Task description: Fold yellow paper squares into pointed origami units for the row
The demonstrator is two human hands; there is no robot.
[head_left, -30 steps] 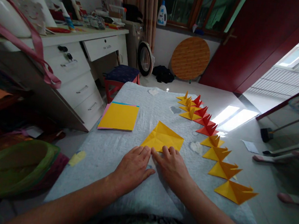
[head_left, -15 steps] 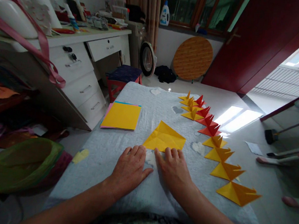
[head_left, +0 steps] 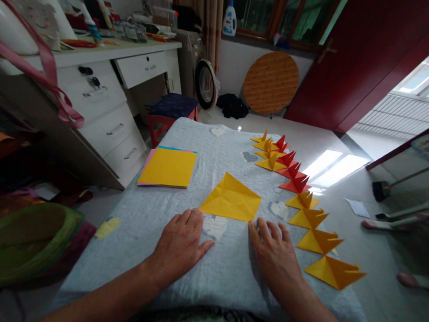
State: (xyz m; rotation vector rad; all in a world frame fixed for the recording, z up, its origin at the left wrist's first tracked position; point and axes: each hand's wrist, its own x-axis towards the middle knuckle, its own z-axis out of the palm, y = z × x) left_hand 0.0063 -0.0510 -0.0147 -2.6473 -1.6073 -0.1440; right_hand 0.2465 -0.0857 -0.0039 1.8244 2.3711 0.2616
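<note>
A creased sheet of yellow origami paper (head_left: 231, 198) lies flat on the cloth-covered table (head_left: 173, 273), its near edge towards me. My left hand (head_left: 181, 239) rests palm down with fingers stretched out, the fingertips at the paper's left corner and the thumb pointing right. My right hand (head_left: 276, 248) lies palm down too, fingers slightly apart, its fingertips at the near right corner. Neither hand grips anything. To the left is a stack of square paper (head_left: 168, 167), yellow on top with pink and blue edges showing beneath.
Folded yellow paper cranes (head_left: 334, 273) and red paper cranes (head_left: 294, 183) run along the table's right side. A green-rimmed bin (head_left: 20, 243) stands at the left. Beyond are a white desk (head_left: 108, 120), a stool (head_left: 172, 105) and a washing machine (head_left: 206, 84) with its door ajar.
My right hand has slid right along the paper's near edge to its right corner. My left hand stays at the left corner. The view has shifted slightly.
</note>
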